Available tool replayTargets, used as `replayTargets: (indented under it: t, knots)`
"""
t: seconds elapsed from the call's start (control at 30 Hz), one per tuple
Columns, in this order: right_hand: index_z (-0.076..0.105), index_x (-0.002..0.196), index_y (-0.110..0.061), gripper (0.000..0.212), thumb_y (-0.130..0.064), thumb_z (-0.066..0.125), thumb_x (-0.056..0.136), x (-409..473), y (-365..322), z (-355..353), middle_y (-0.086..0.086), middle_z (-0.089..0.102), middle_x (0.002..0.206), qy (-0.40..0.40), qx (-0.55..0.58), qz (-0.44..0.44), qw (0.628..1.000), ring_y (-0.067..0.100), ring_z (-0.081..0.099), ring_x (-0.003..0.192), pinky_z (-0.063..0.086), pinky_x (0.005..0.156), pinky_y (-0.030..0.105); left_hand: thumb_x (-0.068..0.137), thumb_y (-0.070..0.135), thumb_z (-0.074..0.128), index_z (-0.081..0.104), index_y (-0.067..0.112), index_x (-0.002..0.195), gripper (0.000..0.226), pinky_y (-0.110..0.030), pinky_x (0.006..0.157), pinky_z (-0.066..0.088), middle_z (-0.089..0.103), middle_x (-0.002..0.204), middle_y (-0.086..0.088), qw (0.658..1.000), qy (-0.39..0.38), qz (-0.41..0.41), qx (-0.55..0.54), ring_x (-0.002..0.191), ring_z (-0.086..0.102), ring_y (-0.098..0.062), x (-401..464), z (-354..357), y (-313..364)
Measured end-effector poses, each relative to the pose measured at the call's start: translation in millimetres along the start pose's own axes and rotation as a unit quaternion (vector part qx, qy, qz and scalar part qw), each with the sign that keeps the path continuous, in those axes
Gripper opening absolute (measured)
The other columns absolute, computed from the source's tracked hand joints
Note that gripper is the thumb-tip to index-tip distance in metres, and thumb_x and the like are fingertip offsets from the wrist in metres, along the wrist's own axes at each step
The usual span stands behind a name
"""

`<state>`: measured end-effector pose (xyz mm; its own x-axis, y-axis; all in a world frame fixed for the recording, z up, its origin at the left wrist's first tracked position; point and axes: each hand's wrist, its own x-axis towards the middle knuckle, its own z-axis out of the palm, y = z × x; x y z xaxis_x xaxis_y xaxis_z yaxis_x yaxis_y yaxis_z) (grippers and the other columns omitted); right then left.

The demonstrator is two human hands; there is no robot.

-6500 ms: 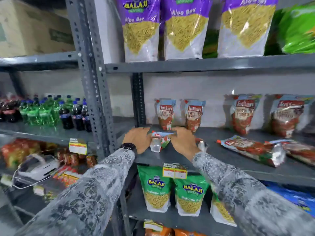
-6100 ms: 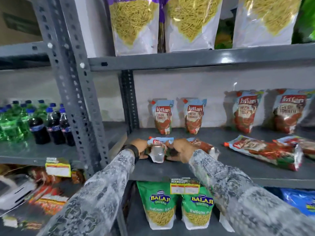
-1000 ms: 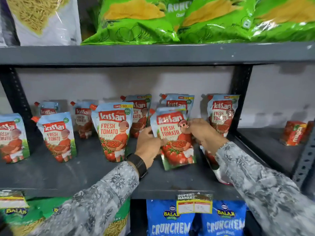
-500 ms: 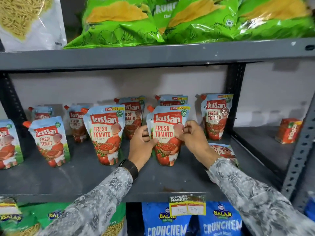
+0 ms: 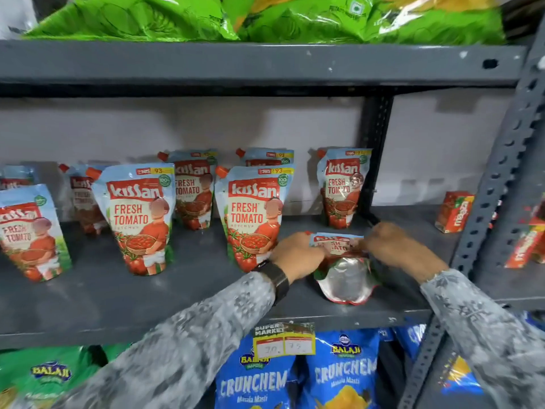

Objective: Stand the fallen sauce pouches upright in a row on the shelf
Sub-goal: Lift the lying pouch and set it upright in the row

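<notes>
A ketchup pouch [image 5: 343, 270] lies tipped toward me at the right front of the grey shelf [image 5: 118, 302], its silver base facing the camera. My left hand [image 5: 298, 255] grips its top left corner and my right hand [image 5: 392, 246] grips its top right. Several Kissan tomato pouches stand upright: a front one [image 5: 253, 216] just left of my left hand, another [image 5: 138, 216] further left, one [image 5: 29, 231] at the left edge. Behind stand more, including one [image 5: 342, 187] by the rear post.
A dark rear post [image 5: 374, 160] and a perforated front upright [image 5: 501, 184] bound the bay on the right. Red juice cartons [image 5: 454, 212] sit in the neighbouring bay. Green snack bags [image 5: 265, 16] fill the shelf above, blue Crunchem bags [image 5: 295, 376] the shelf below.
Both hands left the upright front pouch and moved right and down onto the fallen pouch, lifting its top end. The camera view shifted slightly right.
</notes>
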<state>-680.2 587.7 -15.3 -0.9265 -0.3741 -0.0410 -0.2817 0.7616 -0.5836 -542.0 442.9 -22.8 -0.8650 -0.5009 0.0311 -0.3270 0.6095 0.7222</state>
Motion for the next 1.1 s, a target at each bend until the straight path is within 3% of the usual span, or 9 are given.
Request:
replayTargets:
  t: [0.1,0.23,0.37,0.47,0.6,0.73,0.83,1.0,1.1]
  knots:
    - [0.063,0.093,-0.002,0.034,-0.034,0.073,0.092,-6,6,9,0.015,0.068,0.073,-0.081,0.144,0.07,0.984,0.027,0.066,0.057,0.058,0.047,0.034,0.094,0.039,0.062,0.058,0.016,0.096,0.024,-0.038,0.069,0.063,0.066,0.098,-0.007,0.994,-0.053,-0.078,-0.047,0.093,0.071,-0.029,15,7,10]
    - [0.063,0.113,0.001,0.034,-0.015,0.079,0.087,-8,16,9,0.014,0.067,0.076,-0.104,0.29,0.094,0.947,0.025,0.066,0.059,0.058,0.044,0.033,0.094,0.009,0.067,0.062,0.01,0.083,0.012,-0.042,0.066,0.063,0.071,0.083,-0.009,0.943,-0.113,-0.184,-0.252,0.074,0.071,-0.023,28,7,7]
    - [0.069,0.114,0.006,0.034,-0.003,0.08,0.083,-6,20,9,0.013,0.076,0.066,-0.097,0.344,0.087,0.93,0.027,0.071,0.057,0.063,0.057,0.041,0.091,-0.002,0.066,0.067,0.007,0.085,0.011,-0.032,0.048,0.06,0.073,0.057,-0.004,0.904,-0.136,-0.217,-0.342,0.057,0.07,-0.016,24,4,6]
    - [0.07,0.114,0.012,0.04,0.005,0.083,0.077,-5,15,3,0.025,0.079,0.092,-0.057,0.396,0.04,0.916,0.034,0.075,0.079,0.062,0.085,0.054,0.087,-0.003,0.071,0.07,0.004,0.097,0.013,-0.028,0.04,0.057,0.074,0.06,-0.003,0.918,-0.09,-0.174,-0.345,0.041,0.068,-0.011,21,-1,16]
    - [0.07,0.118,0.008,0.038,0.007,0.079,0.081,-12,-4,-23,0.023,0.076,0.104,0.026,0.451,-0.048,0.891,0.028,0.073,0.079,0.062,0.065,0.031,0.083,-0.004,0.076,0.072,0.001,0.108,0.026,-0.026,0.05,0.061,0.076,0.087,-0.006,0.933,-0.01,-0.057,-0.356,0.059,0.072,-0.013,25,-13,41]
    - [0.056,0.132,-0.017,0.059,0.005,0.078,0.083,-11,-15,-36,0.008,0.07,0.087,0.129,0.459,-0.145,0.867,0.023,0.074,0.08,0.059,0.067,0.03,0.077,0.007,0.083,0.071,0.025,0.1,0.031,-0.034,0.083,0.062,0.079,0.103,0.002,0.95,0.101,0.091,-0.282,0.092,0.076,-0.015,35,-14,50]
    - [0.053,0.13,-0.029,0.066,0.011,0.076,0.082,-7,-10,-24,0.004,0.067,0.091,0.16,0.478,-0.156,0.85,0.014,0.072,0.081,0.059,0.064,0.026,0.073,0.017,0.086,0.063,0.033,0.114,0.049,-0.037,0.083,0.062,0.075,0.102,0.011,0.949,0.185,0.147,-0.21,0.093,0.074,-0.01,34,1,41]
    - [0.057,0.113,-0.04,0.062,0.013,0.072,0.084,-4,13,19,0.007,0.071,0.104,0.166,0.471,-0.125,0.857,0.027,0.072,0.101,0.063,0.082,0.045,0.076,0.012,0.084,0.055,0.027,0.117,0.053,-0.031,0.079,0.06,0.065,0.097,0.018,0.949,0.198,0.15,-0.193,0.091,0.067,-0.006,26,40,12]
    - [0.057,0.129,-0.027,0.058,0.009,0.072,0.086,2,26,26,0.007,0.073,0.113,0.14,0.494,-0.129,0.849,0.026,0.07,0.11,0.061,0.089,0.044,0.08,0.013,0.083,0.053,0.025,0.128,0.058,-0.019,0.08,0.054,0.065,0.107,0.012,0.951,0.151,0.13,-0.235,0.097,0.065,-0.004,30,40,4]
